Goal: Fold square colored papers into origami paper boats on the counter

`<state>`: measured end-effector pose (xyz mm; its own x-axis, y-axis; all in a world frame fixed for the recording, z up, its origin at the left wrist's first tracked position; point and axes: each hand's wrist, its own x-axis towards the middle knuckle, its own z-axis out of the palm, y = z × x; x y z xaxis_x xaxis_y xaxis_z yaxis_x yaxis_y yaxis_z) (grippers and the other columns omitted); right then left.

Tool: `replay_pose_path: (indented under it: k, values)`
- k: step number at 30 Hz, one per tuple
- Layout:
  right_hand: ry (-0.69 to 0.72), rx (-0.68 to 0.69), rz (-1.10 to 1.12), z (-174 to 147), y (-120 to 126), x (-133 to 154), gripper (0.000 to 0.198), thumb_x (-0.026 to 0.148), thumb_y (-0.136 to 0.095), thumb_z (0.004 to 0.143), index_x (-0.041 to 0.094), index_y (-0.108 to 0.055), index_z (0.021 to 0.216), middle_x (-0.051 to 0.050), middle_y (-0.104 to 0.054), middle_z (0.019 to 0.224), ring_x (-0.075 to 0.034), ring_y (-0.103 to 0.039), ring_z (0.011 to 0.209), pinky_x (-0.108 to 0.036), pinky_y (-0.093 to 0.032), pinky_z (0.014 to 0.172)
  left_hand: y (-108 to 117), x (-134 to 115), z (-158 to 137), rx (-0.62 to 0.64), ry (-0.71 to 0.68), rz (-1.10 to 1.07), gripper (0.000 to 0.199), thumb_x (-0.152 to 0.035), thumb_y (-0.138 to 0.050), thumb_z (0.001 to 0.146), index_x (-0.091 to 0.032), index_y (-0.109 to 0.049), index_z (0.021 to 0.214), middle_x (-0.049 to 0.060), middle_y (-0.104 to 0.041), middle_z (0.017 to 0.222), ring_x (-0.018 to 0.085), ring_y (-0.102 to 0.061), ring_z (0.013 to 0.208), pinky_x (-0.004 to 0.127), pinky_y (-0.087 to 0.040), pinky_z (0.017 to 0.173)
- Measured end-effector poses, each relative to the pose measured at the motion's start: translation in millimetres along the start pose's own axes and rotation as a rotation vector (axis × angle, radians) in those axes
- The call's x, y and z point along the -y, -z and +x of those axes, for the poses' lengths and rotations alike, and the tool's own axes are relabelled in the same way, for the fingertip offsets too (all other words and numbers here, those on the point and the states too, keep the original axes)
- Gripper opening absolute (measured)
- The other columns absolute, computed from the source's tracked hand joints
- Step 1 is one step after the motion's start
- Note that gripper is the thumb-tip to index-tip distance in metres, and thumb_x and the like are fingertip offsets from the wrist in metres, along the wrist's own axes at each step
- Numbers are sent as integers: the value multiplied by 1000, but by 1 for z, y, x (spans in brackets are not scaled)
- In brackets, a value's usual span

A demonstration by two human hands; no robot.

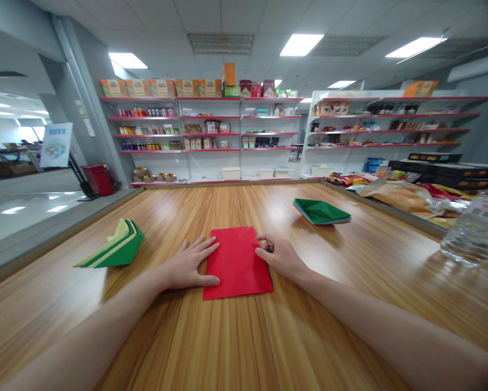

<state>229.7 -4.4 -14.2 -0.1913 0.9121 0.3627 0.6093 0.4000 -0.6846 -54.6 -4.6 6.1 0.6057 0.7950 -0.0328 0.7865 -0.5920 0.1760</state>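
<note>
A red sheet of paper (236,266), folded into an upright rectangle, lies flat on the wooden table in front of me. My left hand (193,263) is spread open at its left side, fingertips and thumb resting on the paper's left edge. At the right edge is my right hand (280,254), its thumb and index finger pointing at the paper with a gap between them. The other right fingers are curled under and partly hidden.
Nested green and pale yellow folded papers (122,247) stand on the table at left. A stack of folded papers (321,210), green on top, sits farther back at right. A clear plastic bottle (474,231) and snack packets (402,198) line the right side. Stocked shelves (211,133) stand beyond.
</note>
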Motion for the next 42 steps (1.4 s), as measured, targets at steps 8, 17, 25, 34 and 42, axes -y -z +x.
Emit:
replay_pose_path:
  k: [8, 17, 25, 34, 42]
  values:
    - [5, 15, 150, 2, 1, -3, 35, 29, -62, 76, 16, -61, 108, 1, -58, 72, -14, -55, 66, -27, -44, 64, -3, -6, 0, -10, 8, 1, 93, -75, -46, 74, -28, -16, 147, 8, -12, 155, 37, -3, 141, 62, -8, 109]
    - [55, 105, 261, -5, 4, 10, 52, 35, -67, 75, 19, -55, 124, -9, -64, 108, -19, -59, 83, -31, -48, 70, -3, -9, 0, -16, -5, 10, 95, -76, -46, 73, -26, -16, 148, 8, -14, 155, 35, -5, 141, 58, -9, 111]
    - [-162, 207, 594, 1, 3, 7, 38, 30, -68, 73, 16, -61, 107, -3, -67, 76, -15, -62, 63, -26, -48, 58, -3, -11, -1, -70, 4, -35, 100, -74, -52, 71, -26, -9, 149, 11, -15, 155, 34, -11, 141, 56, -13, 111]
    - [-102, 201, 756, -3, 6, 14, 56, 31, -70, 70, 18, -52, 122, -7, -69, 100, -19, -66, 83, -33, -55, 72, -11, -15, 3, -288, -9, -218, 86, -62, -61, 73, -24, -27, 143, 12, -7, 156, 31, -16, 141, 45, -24, 112]
    - [-53, 128, 601, -3, -5, 3, 34, 30, -64, 76, 18, -62, 108, -6, -70, 92, -20, -66, 82, -36, -55, 74, -12, -20, 7, -321, -43, -311, 60, -49, -63, 79, -20, -50, 129, 12, -57, 129, 28, -53, 119, 41, -42, 99]
